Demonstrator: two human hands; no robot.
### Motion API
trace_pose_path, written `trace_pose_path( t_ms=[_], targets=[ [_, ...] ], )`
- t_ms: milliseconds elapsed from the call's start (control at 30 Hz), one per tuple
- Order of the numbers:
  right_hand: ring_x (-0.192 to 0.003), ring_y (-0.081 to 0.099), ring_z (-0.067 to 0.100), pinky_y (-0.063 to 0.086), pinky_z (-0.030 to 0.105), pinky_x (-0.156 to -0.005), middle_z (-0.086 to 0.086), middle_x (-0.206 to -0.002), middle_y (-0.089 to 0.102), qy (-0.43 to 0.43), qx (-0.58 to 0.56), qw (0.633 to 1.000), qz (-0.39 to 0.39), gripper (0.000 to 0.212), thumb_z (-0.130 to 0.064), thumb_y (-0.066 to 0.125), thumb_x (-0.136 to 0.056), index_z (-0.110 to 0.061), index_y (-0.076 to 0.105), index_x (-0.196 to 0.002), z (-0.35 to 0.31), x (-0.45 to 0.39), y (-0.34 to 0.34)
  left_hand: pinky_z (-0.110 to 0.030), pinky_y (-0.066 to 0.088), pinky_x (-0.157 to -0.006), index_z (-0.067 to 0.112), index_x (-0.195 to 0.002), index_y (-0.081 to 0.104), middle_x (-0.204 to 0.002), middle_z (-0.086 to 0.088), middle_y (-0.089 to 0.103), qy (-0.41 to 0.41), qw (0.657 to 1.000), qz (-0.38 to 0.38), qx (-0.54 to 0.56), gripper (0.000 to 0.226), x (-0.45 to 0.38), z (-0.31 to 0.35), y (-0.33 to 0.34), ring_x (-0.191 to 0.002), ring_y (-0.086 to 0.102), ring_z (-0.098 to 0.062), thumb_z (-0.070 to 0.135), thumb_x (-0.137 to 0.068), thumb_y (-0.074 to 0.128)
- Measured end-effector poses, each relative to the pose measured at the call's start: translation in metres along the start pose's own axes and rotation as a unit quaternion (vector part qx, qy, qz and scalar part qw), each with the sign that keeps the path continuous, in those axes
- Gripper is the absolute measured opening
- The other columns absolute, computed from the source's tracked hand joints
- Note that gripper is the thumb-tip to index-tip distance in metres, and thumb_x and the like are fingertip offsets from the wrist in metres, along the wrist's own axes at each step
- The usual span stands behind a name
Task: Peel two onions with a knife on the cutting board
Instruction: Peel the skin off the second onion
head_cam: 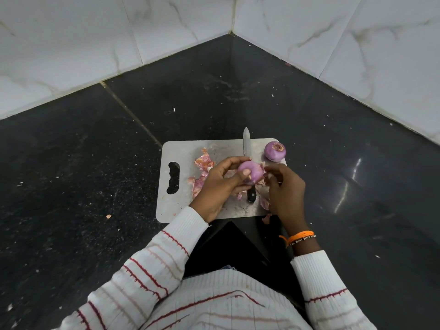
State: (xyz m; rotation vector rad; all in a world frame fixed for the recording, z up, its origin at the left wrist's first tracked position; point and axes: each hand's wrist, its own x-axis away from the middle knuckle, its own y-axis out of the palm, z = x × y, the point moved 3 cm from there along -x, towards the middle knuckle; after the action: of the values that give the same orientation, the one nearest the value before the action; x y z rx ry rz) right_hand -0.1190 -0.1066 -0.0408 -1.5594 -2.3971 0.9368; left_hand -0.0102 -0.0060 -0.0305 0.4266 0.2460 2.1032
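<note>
I see my left hand [220,186] gripping a peeled purple onion [252,172] over the grey steel cutting board [183,148] — right hand [284,189] fingers pinching its loose skin. Beneath lies the black-handled knife [247,151]; farther off, the second purple onion [275,151] sits at the board's corner.

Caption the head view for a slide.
Left hand holds an onion over the board; right hand pinches its skin; knife lies idle.

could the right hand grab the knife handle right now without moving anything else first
Probably not cleanly. The knife lies on the cutting board, but the left hand holds an onion over its handle, and the right hand is pinching peel at that onion.
</note>
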Motion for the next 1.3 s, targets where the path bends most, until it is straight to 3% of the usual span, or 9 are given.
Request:
trace_pose_path(
  t_ms=[133,267,433,600,833,967,1100,1200,1300],
  targets=[
    [-0.075,0.064,0.002,0.052,0.020,-0.078,-0.007,-0.080,0.068,0.012,-0.084,0.996,-0.005,0.017,-0.004,0.060,-0.085,-0.016,0.071,-0.088,-0.018,-0.001,-0.005,-0.025,0.058,-0.073,0.016,-0.106,0.065,-0.123,-0.015,0.058,0.000,1.000,0.028,-0.014,0.022,-0.002,-0.004,-0.004,-0.102,0.065,-0.025,0.006,-0.086,0.064],
    [-0.070,0.064,-0.002,0.052,0.016,-0.073,-0.012,-0.074,0.067,0.013,-0.101,0.994,-0.029,0.012,-0.008,0.067,-0.082,-0.018,0.072,-0.085,-0.024,-0.001,-0.005,-0.028,0.059,-0.076,0.018,-0.107,0.066,-0.122,-0.012,0.059,-0.007,0.999,0.034,-0.023,0.022,-0.003,-0.004,-0.004,-0.106,0.064,-0.028,0.009,-0.087,0.064],
    [-0.067,0.064,0.002,0.051,0.014,-0.069,-0.011,-0.070,0.067,0.012,-0.111,0.993,-0.040,0.009,-0.010,0.070,-0.079,-0.018,0.072,-0.080,-0.027,-0.001,-0.006,-0.031,0.059,-0.079,0.017,-0.108,0.066,-0.121,-0.012,0.060,-0.012,0.999,0.041,-0.026,0.022,-0.004,-0.005,-0.005,-0.106,0.065,-0.029,0.010,-0.087,0.064],
    [-0.060,0.061,-0.005,0.046,0.008,-0.062,-0.016,-0.064,0.065,0.008,-0.103,0.994,-0.037,0.012,-0.009,0.071,-0.076,-0.021,0.070,-0.072,-0.026,-0.002,-0.006,-0.031,0.059,-0.079,0.018,-0.105,0.067,-0.123,-0.014,0.060,-0.014,0.999,0.033,-0.022,0.021,-0.004,-0.006,-0.005,-0.104,0.065,-0.030,0.008,-0.087,0.063],
    [-0.061,0.063,0.006,0.046,0.006,-0.062,-0.005,-0.066,0.066,-0.039,-0.069,0.997,-0.024,0.004,-0.008,0.070,-0.076,-0.009,0.074,-0.078,-0.025,-0.003,-0.004,-0.030,0.059,-0.077,0.016,-0.108,0.065,-0.120,-0.015,0.062,-0.027,0.999,0.026,-0.024,0.020,-0.005,-0.008,-0.006,-0.095,0.069,-0.026,0.010,-0.089,0.061],
    [-0.067,0.064,0.007,0.052,0.015,-0.068,-0.001,-0.072,0.068,-0.022,-0.079,0.996,-0.028,0.009,-0.005,0.063,-0.082,-0.010,0.071,-0.082,-0.021,-0.003,-0.002,-0.027,0.059,-0.076,0.016,-0.107,0.063,-0.112,-0.010,0.064,-0.034,0.999,0.023,-0.007,0.016,-0.005,-0.009,-0.006,-0.084,0.070,-0.014,0.012,-0.093,0.056],
    [-0.071,0.060,0.033,0.054,0.045,-0.069,0.006,-0.069,0.058,0.067,-0.162,0.984,-0.023,0.018,-0.016,0.045,-0.085,-0.012,0.055,-0.070,-0.012,-0.005,0.005,-0.029,0.059,-0.078,0.015,-0.109,0.061,-0.106,-0.004,0.064,-0.052,0.998,0.042,0.018,0.017,-0.008,-0.009,-0.009,-0.086,0.069,-0.013,0.013,-0.095,0.052],
    [-0.063,0.043,0.030,0.045,0.046,-0.062,0.008,-0.063,0.043,0.084,-0.182,0.979,-0.021,0.028,-0.024,0.038,-0.084,-0.005,0.042,-0.064,-0.012,-0.003,0.005,-0.030,0.058,-0.079,0.009,-0.117,0.058,-0.107,-0.004,0.063,-0.059,0.997,0.052,0.021,0.023,-0.008,-0.010,-0.009,-0.091,0.067,-0.016,0.014,-0.096,0.051],
    [-0.066,0.054,0.031,0.049,0.043,-0.065,0.012,-0.070,0.056,0.068,-0.173,0.982,-0.034,0.035,-0.031,0.049,-0.092,-0.001,0.053,-0.076,-0.020,0.001,0.005,-0.032,0.058,-0.082,0.008,-0.118,0.058,-0.112,-0.008,0.062,-0.053,0.997,0.049,0.011,0.025,-0.006,-0.008,-0.008,-0.094,0.067,-0.019,0.013,-0.095,0.052]
  ],
)
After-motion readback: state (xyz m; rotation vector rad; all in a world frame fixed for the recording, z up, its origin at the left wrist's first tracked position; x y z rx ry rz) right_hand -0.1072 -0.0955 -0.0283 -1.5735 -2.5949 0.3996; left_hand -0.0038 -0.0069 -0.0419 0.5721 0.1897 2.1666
